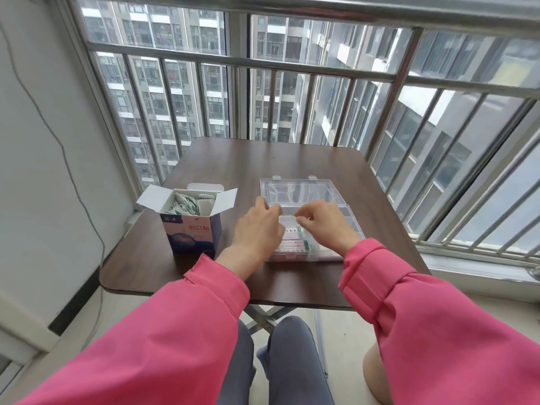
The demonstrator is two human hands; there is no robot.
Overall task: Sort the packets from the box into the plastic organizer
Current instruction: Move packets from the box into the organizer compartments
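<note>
While packets lie beneath them, both hands' grip stays unclear over the organizer.

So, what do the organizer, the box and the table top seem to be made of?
The organizer looks like clear hard plastic with a glossy finish: the table shows through its open lid. The box looks like printed cardboard, with white folded flaps standing open at the top. The table top has a dark brown, wood-like surface with a soft sheen; it could be laminate rather than solid wood.
</note>
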